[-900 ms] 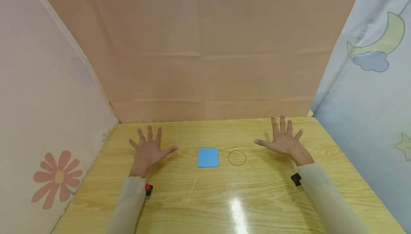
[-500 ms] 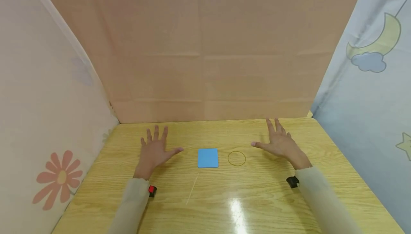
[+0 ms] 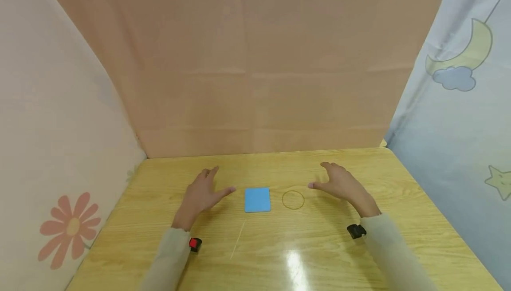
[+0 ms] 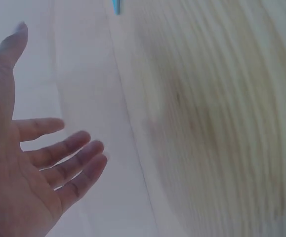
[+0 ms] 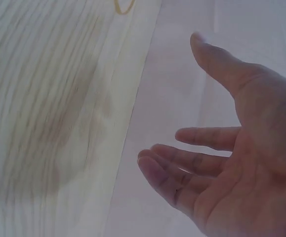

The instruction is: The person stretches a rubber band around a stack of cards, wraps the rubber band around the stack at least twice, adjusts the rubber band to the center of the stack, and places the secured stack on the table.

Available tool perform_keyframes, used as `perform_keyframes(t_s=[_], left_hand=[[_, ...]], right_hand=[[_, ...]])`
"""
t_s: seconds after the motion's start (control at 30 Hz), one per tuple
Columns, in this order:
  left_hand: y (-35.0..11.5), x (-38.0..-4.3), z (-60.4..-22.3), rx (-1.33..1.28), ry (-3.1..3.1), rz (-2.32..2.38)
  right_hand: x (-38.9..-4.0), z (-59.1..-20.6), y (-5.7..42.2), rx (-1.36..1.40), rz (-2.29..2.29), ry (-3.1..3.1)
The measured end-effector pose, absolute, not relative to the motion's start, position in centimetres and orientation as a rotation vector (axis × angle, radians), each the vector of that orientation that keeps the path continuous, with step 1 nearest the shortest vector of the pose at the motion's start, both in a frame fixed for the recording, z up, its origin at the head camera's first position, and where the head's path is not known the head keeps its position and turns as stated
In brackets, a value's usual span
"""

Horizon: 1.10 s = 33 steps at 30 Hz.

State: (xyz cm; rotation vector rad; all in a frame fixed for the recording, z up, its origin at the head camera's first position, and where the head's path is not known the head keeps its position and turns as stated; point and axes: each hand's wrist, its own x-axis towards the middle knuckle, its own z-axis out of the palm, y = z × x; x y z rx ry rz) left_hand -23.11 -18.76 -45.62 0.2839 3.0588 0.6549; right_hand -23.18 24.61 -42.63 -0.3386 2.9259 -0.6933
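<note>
Surroundings: one wood-grain table [image 3: 131, 246], bounded at the far edge by a brown sheet [image 3: 255, 60] with creases. Left side: a pale sheet [image 3: 48, 104] printed with a red flower [image 3: 72, 227]. Right side: a bluish-white sheet [image 3: 459, 149] showing a yellow moon [image 3: 480, 42], a blue cloud [image 3: 455, 78] and a star [image 3: 500, 182]. Bright glare on the near part of the table.

Items between the hands: one blue square [image 3: 257, 200], flat on the table near mid-width; one thin yellow-brown loop [image 3: 293, 209], also flat, just right of the square and apart from it. The loop encircles bare wood. One pale thin line [image 3: 237, 240] runs obliquely nearer the wearer; cannot tell whether mark or object.

Hands: two. Left hand [image 3: 199, 195] is over the table left of the square, thumb tip nearest it; fingers loosely extended, thumb spread. Right hand [image 3: 343, 186] is right of the loop, thumb pointing toward it; fingers slightly bent, grasping nothing. Two pale sleeves; two wrist units, one black and red [image 3: 195, 244] at left, one black [image 3: 356, 230] at right.
</note>
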Motion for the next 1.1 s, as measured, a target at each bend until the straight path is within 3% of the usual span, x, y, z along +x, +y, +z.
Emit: perform_keyframes(t_s=[0.47,1.1], left_hand=[[-16.1,-22.7,-46.1,0.464,2.957,0.89],[-14.2,-22.3,-46.9,0.636,2.934,0.76]], right_hand=[[-22.9,-44.1,23.0,-0.406,-0.853,2.837],[-22.8,-46.4,20.3,-0.444,-0.982,2.78]])
